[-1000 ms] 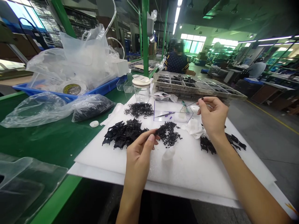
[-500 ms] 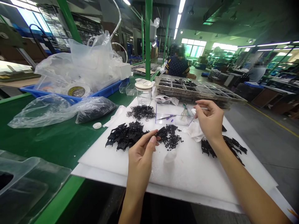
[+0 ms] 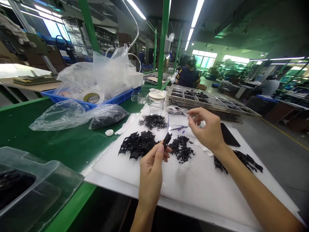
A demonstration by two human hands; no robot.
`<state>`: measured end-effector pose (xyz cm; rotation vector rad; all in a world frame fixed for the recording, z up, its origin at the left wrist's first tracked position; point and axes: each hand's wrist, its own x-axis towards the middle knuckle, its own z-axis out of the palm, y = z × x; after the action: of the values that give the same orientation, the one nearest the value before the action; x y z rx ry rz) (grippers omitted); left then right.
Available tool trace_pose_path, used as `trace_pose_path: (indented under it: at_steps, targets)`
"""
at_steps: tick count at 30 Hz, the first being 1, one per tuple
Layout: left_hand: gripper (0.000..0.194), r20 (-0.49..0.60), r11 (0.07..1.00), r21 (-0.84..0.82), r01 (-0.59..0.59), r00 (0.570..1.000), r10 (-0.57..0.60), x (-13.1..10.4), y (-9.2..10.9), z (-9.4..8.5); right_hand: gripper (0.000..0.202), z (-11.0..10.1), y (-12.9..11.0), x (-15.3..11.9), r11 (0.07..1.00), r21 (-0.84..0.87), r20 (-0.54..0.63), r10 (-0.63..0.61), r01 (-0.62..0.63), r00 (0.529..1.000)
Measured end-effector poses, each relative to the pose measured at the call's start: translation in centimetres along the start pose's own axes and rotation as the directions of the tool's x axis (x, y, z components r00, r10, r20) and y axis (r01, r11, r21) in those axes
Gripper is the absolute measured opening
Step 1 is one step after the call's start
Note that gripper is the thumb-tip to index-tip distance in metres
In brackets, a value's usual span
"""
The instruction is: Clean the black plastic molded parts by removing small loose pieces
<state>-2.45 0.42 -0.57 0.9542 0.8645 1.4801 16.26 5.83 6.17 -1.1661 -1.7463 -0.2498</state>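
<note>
My left hand (image 3: 153,166) pinches a small black plastic part (image 3: 167,140) between thumb and fingers, held upright above the white board (image 3: 193,190). Behind and left of it lies a heap of flat black plastic parts (image 3: 137,145). Tiny black pieces (image 3: 182,149) are scattered just to its right. My right hand (image 3: 205,127) hovers over the right side of a clear shallow tray (image 3: 176,120), thumb and forefinger curled close together. Anything between those fingertips is too small to make out. Dark tweezers (image 3: 178,128) and small purple bits lie in the tray.
Thin black pieces (image 3: 153,121) are piled before a lidded clear jar (image 3: 156,101). A compartment box (image 3: 207,98) stands behind the board. More black parts (image 3: 248,161) and a dark flat block (image 3: 229,135) lie right. Bags fill a blue tray (image 3: 120,96). A person (image 3: 188,75) sits beyond.
My right hand has moved left over the clear tray, covering what stood there. My left hand has turned the black part more upright. The whole view has shifted slightly.
</note>
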Motion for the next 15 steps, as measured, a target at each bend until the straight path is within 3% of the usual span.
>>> trace_pose_path:
  at_steps: [4,7,11,15]
  targets:
    - [0.026,-0.03,0.994,-0.106,0.035,0.999,-0.039,0.0,0.0,-0.1,0.016,1.2,-0.3,1.4,0.997,-0.033,0.143,-0.063,0.068,0.988]
    - [0.027,-0.028,0.986,-0.16,0.036,0.999,-0.041,0.2,-0.1,-0.4,0.016,2.4,-0.6,3.0,0.991,-0.083,0.317,-0.075,0.106,0.946]
    - [0.025,-0.088,0.963,-0.268,0.01,0.996,-0.034,0.3,-0.1,-0.5,0.015,4.7,-1.3,5.4,0.965,-0.183,0.576,-0.048,0.186,0.816]
    - [0.025,-0.151,0.948,-0.318,0.003,0.987,-0.054,0.4,0.2,-0.3,0.017,7.6,-2.2,7.3,0.911,-0.278,0.748,0.007,0.303,0.664]
